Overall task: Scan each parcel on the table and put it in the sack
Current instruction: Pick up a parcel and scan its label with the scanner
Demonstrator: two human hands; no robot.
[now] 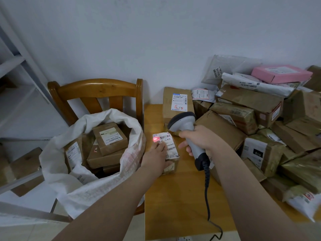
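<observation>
Looking down on a wooden table (156, 197), right half buried under a heap of parcels (251, 108): brown cartons, taped bundles, grey mailing bags, one pink box (279, 73) riding on top at the back. Just left of the table, a white sack (57, 164) slumped on a wooden chair (97, 89), mouth rolled wide open, several brown cartons already inside, the topmost one (110, 136) lying label-up. Further left, pale shelving (20, 66) against the wall.

Now both arms reaching in over the near edge. Right hand (199, 138) wrapped tight round the handle of a grey scanner (185, 124), fingers curled right round the grip, head aimed down and to the left, dark coiled cord (206, 188) trailing back toward the near edge of the table. Left hand (155, 158) down on a small parcel (172, 159), fingers stretched flat across the top, pinning it to the table rather than lifting it. Small parcel sitting on the bare left strip of the table, between the sack and the heap, just below the scanner's head. White label (167, 141) facing up, barcode lines showing beyond the fingertips. And there, a red dot (154, 139) glowing at the label's left edge, just above the fingertips.
</observation>
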